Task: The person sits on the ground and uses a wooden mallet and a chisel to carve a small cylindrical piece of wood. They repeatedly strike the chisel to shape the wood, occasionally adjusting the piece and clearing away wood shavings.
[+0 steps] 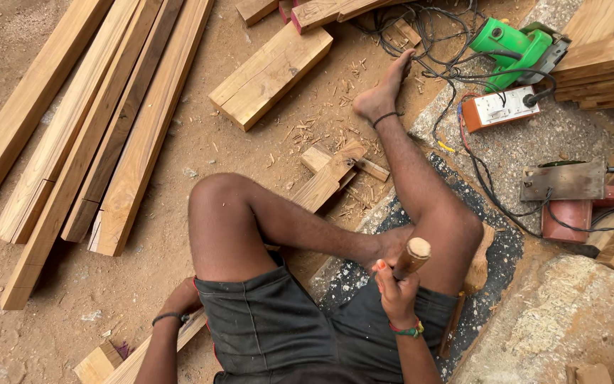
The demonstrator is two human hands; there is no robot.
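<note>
Open-air carpentry workshop w/ dirt floor: long timber planks [72, 135] lying in a stack at left, a cut wood block [271, 71] sitting amid wood shavings [328, 121], a green power saw [513, 46] & tangled cables [428, 35] resting by a switch box [499, 108]

1. I note the round pale-tan wooden handle [413, 256] in my right hand [397, 295], above a red-green beaded wristband [408, 330].
2. Bright green plastic power tool [512, 44]; orange-and-white switch box [497, 108].
3. Dark grey cloth shorts [278, 334]; black-and-white speckled mat [495, 245].
</note>
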